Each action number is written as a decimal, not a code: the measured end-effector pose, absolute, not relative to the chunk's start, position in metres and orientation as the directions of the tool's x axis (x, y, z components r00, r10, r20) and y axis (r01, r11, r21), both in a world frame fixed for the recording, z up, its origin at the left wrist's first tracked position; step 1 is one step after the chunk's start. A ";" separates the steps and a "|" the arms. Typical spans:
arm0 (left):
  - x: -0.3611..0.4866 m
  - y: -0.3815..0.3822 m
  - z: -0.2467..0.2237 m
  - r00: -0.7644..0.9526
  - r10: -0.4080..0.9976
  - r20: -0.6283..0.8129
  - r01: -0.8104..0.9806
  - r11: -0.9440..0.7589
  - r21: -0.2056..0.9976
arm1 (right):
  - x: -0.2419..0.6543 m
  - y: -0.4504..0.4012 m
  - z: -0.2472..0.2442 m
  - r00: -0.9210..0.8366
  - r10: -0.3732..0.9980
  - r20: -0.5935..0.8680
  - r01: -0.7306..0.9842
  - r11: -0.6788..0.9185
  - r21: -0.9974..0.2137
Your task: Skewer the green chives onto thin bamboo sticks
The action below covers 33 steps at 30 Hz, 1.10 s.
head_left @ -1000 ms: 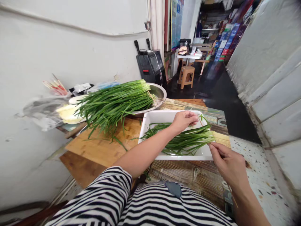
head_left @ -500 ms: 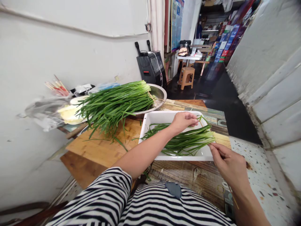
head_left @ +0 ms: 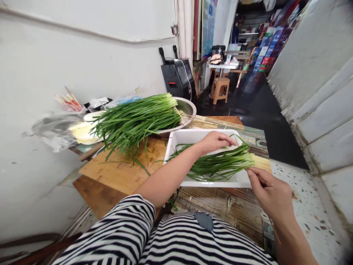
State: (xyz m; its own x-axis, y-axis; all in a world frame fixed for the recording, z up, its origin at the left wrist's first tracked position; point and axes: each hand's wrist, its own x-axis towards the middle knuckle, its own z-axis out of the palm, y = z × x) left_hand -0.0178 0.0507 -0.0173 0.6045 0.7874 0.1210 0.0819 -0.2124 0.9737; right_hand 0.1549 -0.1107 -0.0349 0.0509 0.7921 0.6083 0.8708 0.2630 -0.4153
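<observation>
A loose bundle of garlic chives [head_left: 220,163] lies in a white plastic tray [head_left: 190,184], its pale ends over the right rim. My right hand [head_left: 271,191] is closed in a pinch beside those ends. A thin straw-coloured strand [head_left: 276,233] trails out below that hand. My left hand [head_left: 216,142] reaches across the tray to the bundle's far side, fingers pressed together near the tips of a few bent chives. What its fingers hold, if anything, is hidden. To the left, a larger heap of chives [head_left: 138,116] leans out of a metal bowl [head_left: 190,106].
Under the bowl and tray are a wooden board [head_left: 116,175] and a plank-patterned table [head_left: 215,200]. Plastic bags [head_left: 55,129] and skewers [head_left: 70,101] lie by the left wall. Behind stand a black speaker [head_left: 179,79] and a brown stool [head_left: 220,90].
My left hand's fingers have stretched slightly to the right along the bundle's far side. My right hand keeps its pinch, almost unmoved. The view has shifted slightly.
</observation>
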 end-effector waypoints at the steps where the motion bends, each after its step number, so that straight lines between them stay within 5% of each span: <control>1: -0.020 0.055 -0.019 0.529 0.840 0.121 0.151 -0.233 0.961 | 0.152 -0.114 -0.034 0.015 0.772 0.636 0.884 0.287 -0.369; 4: -0.024 0.067 -0.031 0.358 0.923 0.139 0.430 -0.295 0.853 | 0.138 -0.126 -0.029 -0.123 0.707 0.697 0.913 0.356 -0.200; 7: -0.026 0.076 -0.048 0.445 0.888 0.119 0.637 -0.407 0.654 | 0.121 -0.138 -0.023 -0.289 0.633 0.718 0.872 0.484 -0.076; 13: -0.015 0.078 -0.079 0.630 0.777 0.022 0.751 -0.616 0.239 | 0.105 -0.146 -0.015 -0.407 0.555 0.725 0.763 0.644 -0.065; 17: -0.009 0.072 -0.082 0.642 0.766 0.022 0.758 -0.639 0.130 | 0.106 -0.145 -0.013 -0.405 0.559 0.723 0.772 0.633 -0.056; 21: -0.007 0.069 -0.074 0.643 0.764 0.040 0.737 -0.633 0.237 | 0.114 -0.143 -0.016 -0.345 0.628 0.698 0.823 0.559 -0.096; 26: -0.010 0.072 -0.057 0.524 0.844 0.116 0.650 -0.484 0.587 | 0.141 -0.125 -0.030 -0.053 0.762 0.645 0.893 0.326 -0.311; 33: -0.006 0.062 -0.037 0.422 0.893 0.154 0.192 -0.255 0.948 | 0.165 -0.098 -0.046 0.167 0.885 0.435 0.785 0.148 -0.602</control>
State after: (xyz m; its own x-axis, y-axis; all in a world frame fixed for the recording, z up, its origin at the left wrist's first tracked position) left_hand -0.0061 0.0622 -0.0373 0.4222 0.8933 0.1543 0.1924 -0.2546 0.9477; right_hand 0.1645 -0.0979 -0.0462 0.1669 0.8847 0.4353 0.7849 0.1480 -0.6017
